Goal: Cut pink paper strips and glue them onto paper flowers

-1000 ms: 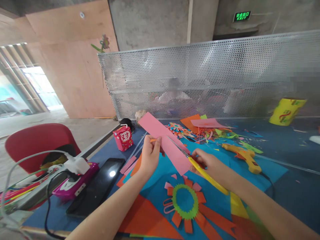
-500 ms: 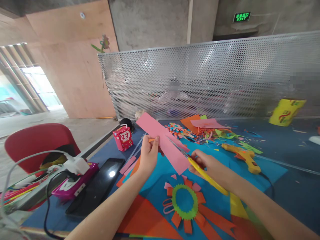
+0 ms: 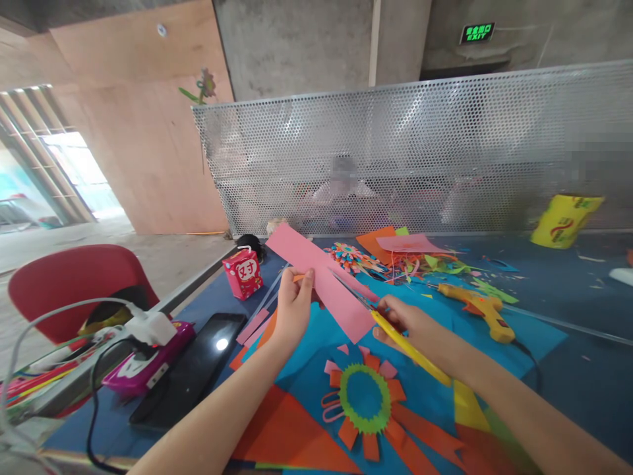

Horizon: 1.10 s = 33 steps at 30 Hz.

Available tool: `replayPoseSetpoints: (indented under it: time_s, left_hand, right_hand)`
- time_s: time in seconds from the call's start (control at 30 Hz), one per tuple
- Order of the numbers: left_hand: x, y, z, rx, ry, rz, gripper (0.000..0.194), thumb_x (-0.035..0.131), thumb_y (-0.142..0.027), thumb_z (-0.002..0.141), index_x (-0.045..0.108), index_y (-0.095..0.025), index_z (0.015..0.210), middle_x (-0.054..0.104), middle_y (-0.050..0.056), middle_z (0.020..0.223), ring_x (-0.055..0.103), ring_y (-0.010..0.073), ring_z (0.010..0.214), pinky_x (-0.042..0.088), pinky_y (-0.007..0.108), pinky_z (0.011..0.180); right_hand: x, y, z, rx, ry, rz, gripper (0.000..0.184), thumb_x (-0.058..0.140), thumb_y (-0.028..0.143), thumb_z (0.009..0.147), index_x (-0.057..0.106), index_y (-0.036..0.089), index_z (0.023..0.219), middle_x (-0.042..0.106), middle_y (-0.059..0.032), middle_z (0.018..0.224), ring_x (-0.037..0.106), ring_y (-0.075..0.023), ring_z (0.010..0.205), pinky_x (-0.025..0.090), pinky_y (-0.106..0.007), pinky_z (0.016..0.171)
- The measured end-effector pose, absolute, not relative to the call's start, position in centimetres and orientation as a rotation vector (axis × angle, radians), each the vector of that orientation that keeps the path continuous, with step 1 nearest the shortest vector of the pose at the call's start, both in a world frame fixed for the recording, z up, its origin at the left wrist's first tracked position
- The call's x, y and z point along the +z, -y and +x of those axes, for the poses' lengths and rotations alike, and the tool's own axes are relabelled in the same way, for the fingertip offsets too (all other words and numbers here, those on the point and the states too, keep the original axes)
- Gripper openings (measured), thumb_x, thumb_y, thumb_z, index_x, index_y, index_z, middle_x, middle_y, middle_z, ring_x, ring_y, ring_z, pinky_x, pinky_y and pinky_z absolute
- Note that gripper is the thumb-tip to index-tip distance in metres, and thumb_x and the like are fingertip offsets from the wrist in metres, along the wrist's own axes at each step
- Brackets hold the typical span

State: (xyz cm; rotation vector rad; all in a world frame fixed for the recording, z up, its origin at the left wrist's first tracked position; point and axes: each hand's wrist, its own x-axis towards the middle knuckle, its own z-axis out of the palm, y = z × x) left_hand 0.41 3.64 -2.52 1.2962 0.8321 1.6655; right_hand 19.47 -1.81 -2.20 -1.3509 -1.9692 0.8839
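My left hand (image 3: 295,297) pinches a long pink paper strip (image 3: 341,305) near its middle, thumb on top. A bit of orange shows between its fingers. In my right hand (image 3: 403,323) are yellow-handled scissors (image 3: 413,349), their blades lying along the pink paper, where a narrower piece splits off on the right side. Below the hands a paper flower (image 3: 366,399) lies on blue paper (image 3: 306,353). It has a green toothed ring, orange and pink tabs, and orange tails at lower right.
A yellow glue gun (image 3: 479,309) lies at the right, its cord trailing forward. Paper scraps (image 3: 430,264) pile up at the back. On the left are a pink drink carton (image 3: 243,274), a black tablet (image 3: 192,369) and a purple power strip (image 3: 148,363). A perforated metal screen (image 3: 410,158) stands behind.
Almost nothing differs. Both hands, the pink paper and the scissors keep nearly the same position, and the whole view has shifted very slightly.
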Motion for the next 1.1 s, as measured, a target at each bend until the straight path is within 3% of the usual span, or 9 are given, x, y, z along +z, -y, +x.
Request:
replayPoseSetpoints:
  time_s: [0.13, 0.4, 0.63, 0.8, 1.1]
  left_hand:
    - [-2.0, -3.8, 0.3, 1.705, -0.736, 1.058, 0.024, 0.062, -0.033, 0.069, 0.042, -0.019, 0.070, 0.051, -0.009, 0.047, 0.050, 0.0051, 0.041, 0.041, 0.014, 0.041]
    - [-2.0, -4.0, 0.2, 1.589, -0.670, 0.807, 0.031, 0.071, -0.031, 0.057, 0.046, -0.016, 0.067, 0.053, -0.007, 0.051, 0.051, 0.0052, 0.042, 0.042, 0.015, 0.042]
    - [-2.4, -4.1, 0.4, 1.598, -0.752, 1.087, 0.027, 0.063, -0.036, 0.067, 0.042, -0.019, 0.071, 0.050, -0.008, 0.046, 0.050, 0.0073, 0.038, 0.041, 0.016, 0.037]
    - [-2.5, -3.7, 0.3, 1.694, -0.798, 1.311, 0.021, 0.055, -0.033, 0.075, 0.038, -0.021, 0.074, 0.049, -0.010, 0.043, 0.045, 0.0081, 0.034, 0.040, 0.018, 0.034]
    - [-2.3, -3.4, 0.3, 1.742, -0.824, 1.342, 0.020, 0.053, -0.033, 0.077, 0.037, -0.021, 0.075, 0.048, -0.009, 0.043, 0.045, 0.0077, 0.034, 0.040, 0.018, 0.035]
  right_hand:
    - [-2.2, 1.9, 19.4, 0.877, 2.032, -1.390, 0.024, 0.047, 0.044, 0.078, 0.039, 0.022, 0.081, 0.042, 0.0069, 0.059, 0.037, -0.0083, 0.049, 0.029, -0.020, 0.043]
    - [-2.9, 1.6, 19.8, 0.847, 2.074, -1.319, 0.022, 0.048, 0.041, 0.079, 0.039, 0.022, 0.084, 0.044, 0.0054, 0.064, 0.040, -0.0098, 0.056, 0.034, -0.021, 0.048]
    - [-2.7, 1.7, 19.8, 0.894, 2.022, -1.266, 0.025, 0.050, 0.042, 0.077, 0.041, 0.022, 0.088, 0.049, 0.0032, 0.074, 0.048, -0.0115, 0.064, 0.038, -0.022, 0.053]
    - [-2.2, 2.0, 19.6, 0.817, 2.041, -1.324, 0.026, 0.050, 0.045, 0.076, 0.042, 0.021, 0.083, 0.045, 0.0047, 0.067, 0.041, -0.0107, 0.060, 0.034, -0.021, 0.050]
    - [-2.1, 1.9, 19.6, 0.838, 2.004, -1.344, 0.030, 0.054, 0.046, 0.073, 0.043, 0.021, 0.084, 0.044, 0.0052, 0.066, 0.039, -0.0104, 0.060, 0.032, -0.021, 0.051]
